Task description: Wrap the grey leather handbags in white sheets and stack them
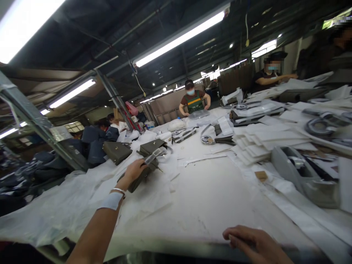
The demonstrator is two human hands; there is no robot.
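Note:
My left hand reaches out over the left part of the table, its fingers closed on an olive-coloured bag. A strip in clear wrapping shows right by the fingertips; whether the fingers also grip it I cannot tell. Two more olive bags lie close by: one with gold-coloured fittings to the left, and another just behind. Low in the picture, my right hand hovers by the near table edge with nothing in it, fingers loosely bent and thumb a little apart.
White sheeting covers the table. To the right stand a grey tape dispenser, stacked white sheets and coiled wrapped straps. Dark bags pile up beyond a metal post at left. A co-worker handles clear plastic across the table.

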